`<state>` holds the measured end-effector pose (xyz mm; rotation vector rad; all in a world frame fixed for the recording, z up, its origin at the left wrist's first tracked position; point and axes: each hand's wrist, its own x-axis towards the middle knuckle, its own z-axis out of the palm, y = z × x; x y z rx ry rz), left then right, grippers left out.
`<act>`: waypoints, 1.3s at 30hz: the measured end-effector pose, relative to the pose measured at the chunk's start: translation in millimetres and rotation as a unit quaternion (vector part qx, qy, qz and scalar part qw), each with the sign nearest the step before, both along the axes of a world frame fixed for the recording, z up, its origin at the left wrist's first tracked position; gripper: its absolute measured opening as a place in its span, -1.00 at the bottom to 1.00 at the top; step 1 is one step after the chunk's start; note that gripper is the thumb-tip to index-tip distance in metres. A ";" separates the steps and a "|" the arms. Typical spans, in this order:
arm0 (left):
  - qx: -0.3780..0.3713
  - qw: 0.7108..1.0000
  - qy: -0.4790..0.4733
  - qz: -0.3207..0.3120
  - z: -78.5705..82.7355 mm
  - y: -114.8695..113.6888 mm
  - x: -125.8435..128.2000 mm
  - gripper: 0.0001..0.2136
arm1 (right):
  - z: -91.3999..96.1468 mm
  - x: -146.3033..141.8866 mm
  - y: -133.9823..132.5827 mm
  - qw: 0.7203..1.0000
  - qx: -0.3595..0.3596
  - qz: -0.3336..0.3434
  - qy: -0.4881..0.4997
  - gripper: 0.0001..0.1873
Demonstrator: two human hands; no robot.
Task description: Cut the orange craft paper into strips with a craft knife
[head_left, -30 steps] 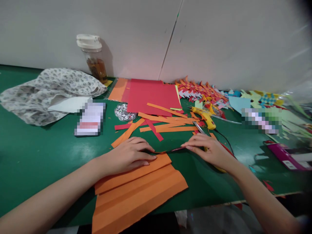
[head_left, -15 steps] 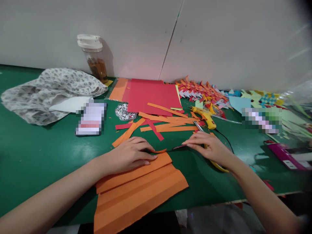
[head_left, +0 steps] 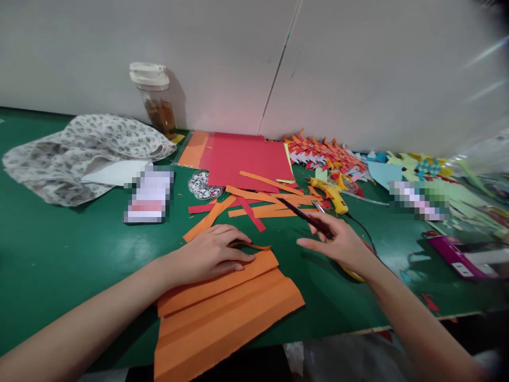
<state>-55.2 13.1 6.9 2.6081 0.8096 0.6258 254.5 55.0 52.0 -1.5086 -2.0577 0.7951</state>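
Note:
A folded sheet of orange paper (head_left: 230, 313) lies creased at the table's front edge. My left hand (head_left: 217, 252) rests flat on its upper part, fingers stretched out and pressing it down. Along the sheet's far edge, by those fingers, a thin orange strip (head_left: 258, 246) curls up. My right hand (head_left: 338, 239) is raised to the right of the paper, gripping a slim dark knife-like tool (head_left: 306, 217) that points up and left. Its thumb is held apart from the tool. Beneath this hand lie yellow-handled scissors (head_left: 353, 274), mostly covered by it.
Orange and red paper strips (head_left: 278, 210) lie beyond my hands, before red sheets (head_left: 248, 162). To the right are a yellow glue gun (head_left: 336, 196), woven paper pieces (head_left: 326, 154) and a purple device (head_left: 449, 254). Leftward stand a phone (head_left: 149, 196), patterned cloth (head_left: 99, 138) and bottle (head_left: 155, 101).
My right hand has lifted the dark tool away from the paper's edge, tilting it up and to the left. The left hand stays on the paper.

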 end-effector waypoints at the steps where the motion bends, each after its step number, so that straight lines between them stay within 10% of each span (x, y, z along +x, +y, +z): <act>1: 0.001 1.000 -0.001 0.002 -0.2 -0.1 -0.4 -0.77 | -1.6 -10.3 -2.9 1.000 -0.025 -0.008 0.008 -0.36; 8: 0.022 1.000 0.017 0.014 1.4 -0.3 -0.8 -0.75 | -8.1 -68.1 0.3 0.986 -0.144 0.079 -0.002 -0.71; 20: 0.004 0.999 0.010 0.037 1.2 0.5 -1.4 -0.77 | -16.3 -56.3 19.0 0.983 0.042 -0.167 0.072 -0.51; 30: -0.022 0.995 -0.016 0.095 3.4 -2.7 0.8 -0.87 | -6.0 -55.1 -23.4 0.972 -0.227 0.055 0.005 -0.61; 35: -0.061 0.977 -0.108 0.172 8.8 2.7 -7.4 -0.81 | 7.3 -44.1 -0.1 0.982 -0.082 -0.097 0.137 -0.66; 39: -0.087 0.917 -0.262 0.286 18.0 7.1 -14.9 -0.81 | 30.0 -20.8 21.0 0.875 0.145 -0.271 0.375 -0.67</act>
